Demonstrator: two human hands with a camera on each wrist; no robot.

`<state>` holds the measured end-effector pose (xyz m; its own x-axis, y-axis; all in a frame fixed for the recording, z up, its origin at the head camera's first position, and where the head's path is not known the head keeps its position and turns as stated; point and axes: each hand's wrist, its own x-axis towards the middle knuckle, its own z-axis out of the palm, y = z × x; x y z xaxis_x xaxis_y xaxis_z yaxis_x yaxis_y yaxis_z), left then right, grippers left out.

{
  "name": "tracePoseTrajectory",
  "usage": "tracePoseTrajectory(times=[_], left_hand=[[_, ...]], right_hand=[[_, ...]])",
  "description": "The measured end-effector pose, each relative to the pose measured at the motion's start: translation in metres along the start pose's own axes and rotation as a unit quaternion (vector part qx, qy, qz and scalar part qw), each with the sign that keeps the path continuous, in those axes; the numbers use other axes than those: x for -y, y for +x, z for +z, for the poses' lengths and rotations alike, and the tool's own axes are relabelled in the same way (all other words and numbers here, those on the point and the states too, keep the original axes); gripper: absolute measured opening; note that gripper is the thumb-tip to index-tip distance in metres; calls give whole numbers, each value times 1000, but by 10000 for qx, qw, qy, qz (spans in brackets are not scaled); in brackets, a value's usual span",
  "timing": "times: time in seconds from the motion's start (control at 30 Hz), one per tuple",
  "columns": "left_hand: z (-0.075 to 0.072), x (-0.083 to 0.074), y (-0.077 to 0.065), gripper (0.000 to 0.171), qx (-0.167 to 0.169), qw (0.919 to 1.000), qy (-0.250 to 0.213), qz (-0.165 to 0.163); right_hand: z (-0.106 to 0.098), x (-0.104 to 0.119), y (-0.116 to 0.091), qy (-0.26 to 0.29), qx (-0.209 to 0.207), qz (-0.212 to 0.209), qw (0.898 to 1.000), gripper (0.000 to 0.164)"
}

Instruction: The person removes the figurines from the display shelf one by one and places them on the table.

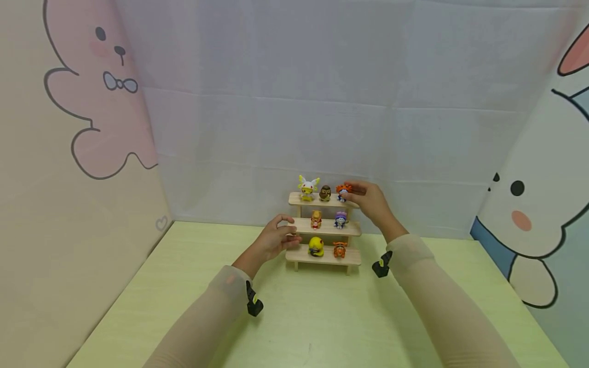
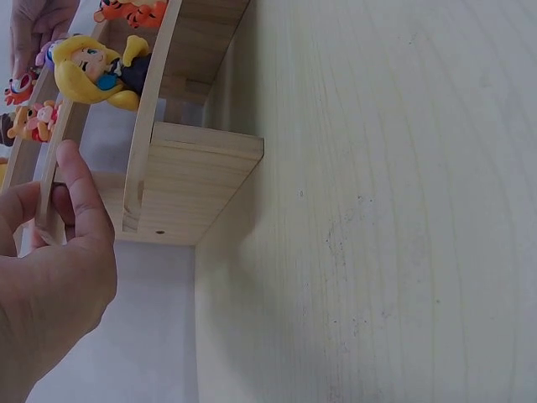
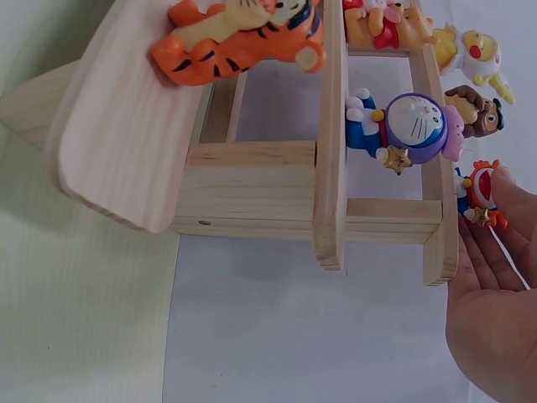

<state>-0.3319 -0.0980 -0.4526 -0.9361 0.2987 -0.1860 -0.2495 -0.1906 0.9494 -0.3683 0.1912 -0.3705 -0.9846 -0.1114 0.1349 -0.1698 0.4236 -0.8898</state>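
Note:
A three-tier wooden display stand [image 1: 303, 255] holds several small figurines. My left hand [image 1: 275, 237] grips the left end of its middle shelf [image 2: 50, 201], thumb on one face and fingers on the other. At the top right, my right hand [image 1: 370, 202] pinches a blue and white cat figurine with an orange-red hood [image 3: 481, 193], which is at the shelf surface. Beside it on the top shelf are an owl figurine [image 1: 325, 193] and a white and yellow long-eared figurine [image 1: 308, 189].
The middle shelf bears a bear figurine [image 1: 315, 219] and a purple-hooded cat figurine [image 1: 340, 220]. Below sit a yellow-haired figurine [image 1: 316, 246] and a tiger figurine [image 1: 339, 249]. Behind the stand hangs a white cloth [image 1: 271, 128]; the pale table [image 1: 299, 317] extends in front.

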Motion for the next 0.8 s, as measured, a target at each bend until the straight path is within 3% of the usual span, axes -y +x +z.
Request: tracePoseTrajectory(times=[0.8], left_hand=[[0, -1, 0, 19, -25, 10000, -5, -77]], right_hand=[[-2, -2, 0, 258, 45, 152, 9995, 48]])
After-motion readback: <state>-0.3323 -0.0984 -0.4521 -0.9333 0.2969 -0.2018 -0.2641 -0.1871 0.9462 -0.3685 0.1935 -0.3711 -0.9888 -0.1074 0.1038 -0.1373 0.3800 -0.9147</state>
